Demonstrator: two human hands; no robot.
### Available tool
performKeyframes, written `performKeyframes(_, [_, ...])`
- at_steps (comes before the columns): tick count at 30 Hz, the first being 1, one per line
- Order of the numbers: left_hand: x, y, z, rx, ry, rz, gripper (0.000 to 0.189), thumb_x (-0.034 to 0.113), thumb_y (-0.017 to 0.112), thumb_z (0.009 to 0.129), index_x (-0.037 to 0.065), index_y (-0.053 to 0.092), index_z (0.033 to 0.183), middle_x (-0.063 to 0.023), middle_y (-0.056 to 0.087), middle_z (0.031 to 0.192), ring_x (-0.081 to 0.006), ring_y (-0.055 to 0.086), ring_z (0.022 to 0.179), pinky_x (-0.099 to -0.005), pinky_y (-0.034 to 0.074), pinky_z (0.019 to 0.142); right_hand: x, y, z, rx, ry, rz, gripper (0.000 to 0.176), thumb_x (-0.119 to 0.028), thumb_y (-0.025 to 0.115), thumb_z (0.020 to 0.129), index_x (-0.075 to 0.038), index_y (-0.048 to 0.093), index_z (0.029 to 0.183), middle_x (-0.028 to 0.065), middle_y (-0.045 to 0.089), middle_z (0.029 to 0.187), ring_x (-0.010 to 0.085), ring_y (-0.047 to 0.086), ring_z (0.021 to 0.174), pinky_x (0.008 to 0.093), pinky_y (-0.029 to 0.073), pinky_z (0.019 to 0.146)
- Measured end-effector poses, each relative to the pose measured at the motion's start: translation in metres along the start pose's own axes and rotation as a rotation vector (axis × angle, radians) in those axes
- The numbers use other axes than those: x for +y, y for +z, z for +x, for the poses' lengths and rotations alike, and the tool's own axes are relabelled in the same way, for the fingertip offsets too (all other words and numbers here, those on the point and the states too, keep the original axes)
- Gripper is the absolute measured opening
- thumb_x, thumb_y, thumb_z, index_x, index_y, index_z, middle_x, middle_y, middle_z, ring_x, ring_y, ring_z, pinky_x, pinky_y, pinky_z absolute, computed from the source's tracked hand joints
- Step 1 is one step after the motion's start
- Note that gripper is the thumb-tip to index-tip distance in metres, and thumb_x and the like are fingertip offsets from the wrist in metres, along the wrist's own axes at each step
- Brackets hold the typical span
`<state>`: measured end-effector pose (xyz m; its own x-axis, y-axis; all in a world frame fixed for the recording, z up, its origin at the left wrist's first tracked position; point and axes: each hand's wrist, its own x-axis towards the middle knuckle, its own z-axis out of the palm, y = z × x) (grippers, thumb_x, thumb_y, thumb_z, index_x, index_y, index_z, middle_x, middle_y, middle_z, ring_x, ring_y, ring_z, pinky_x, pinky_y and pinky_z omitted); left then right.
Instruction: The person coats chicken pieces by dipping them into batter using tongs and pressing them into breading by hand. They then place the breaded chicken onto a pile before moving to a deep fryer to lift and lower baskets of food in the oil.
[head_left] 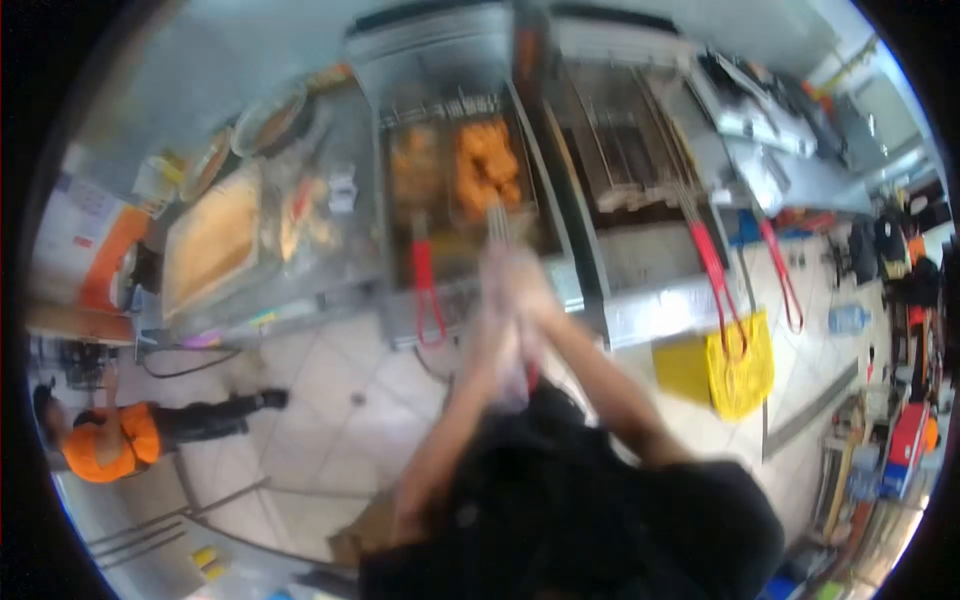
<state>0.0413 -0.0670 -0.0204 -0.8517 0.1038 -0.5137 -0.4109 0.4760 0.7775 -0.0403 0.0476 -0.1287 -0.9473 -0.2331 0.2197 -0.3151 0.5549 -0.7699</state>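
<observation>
Two hands, left hand (497,305) and right hand (530,292), close together on the handle (497,228), though blur hides how tightly; beyond, the basket (487,165) of fried pieces sits in the fryer (545,195). A jerky lift could slosh hot oil onto them.

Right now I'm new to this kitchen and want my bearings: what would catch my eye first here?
First, the fryer basket of orange fried pieces in the fryer at top centre, with the left hand and right hand, both blurred, clasped on its handle just below. Then the red basket handles sticking out further right, and a person in an orange top at lower left.
</observation>
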Motion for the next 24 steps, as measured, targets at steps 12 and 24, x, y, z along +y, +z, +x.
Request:
performKeyframes(12, [-0.054,0.017,0.014,-0.076,0.156,-0.303,0.04,0.041,0.046,0.097,0.003,0.058,0.088,-0.0081,0.059,0.069,-0.0215,0.057,0.059,-0.0382,0.045,0.053,0.085,0.046,0.012,0.016,0.029,0.663,0.013,-0.019,0.058,0.087,-0.01,0.052,0.081,0.0028,0.055,0.068,0.0166,0.057,0.06,0.0342,0.046,0.052])
performKeyframes(24, [-0.084,0.036,0.16,-0.078,0.184,-0.56,0.046,0.043,0.057,0.092,0.001,0.059,0.072,-0.0068,0.056,0.058,-0.0179,0.059,0.052,-0.0361,0.047,0.048,0.021,-0.012,0.027,0.329,0.352,-0.197,0.033,-0.029,0.042,0.097,-0.001,0.058,0.092,0.0199,0.064,0.078,0.024,0.067,0.074,0.0407,0.049,0.06])
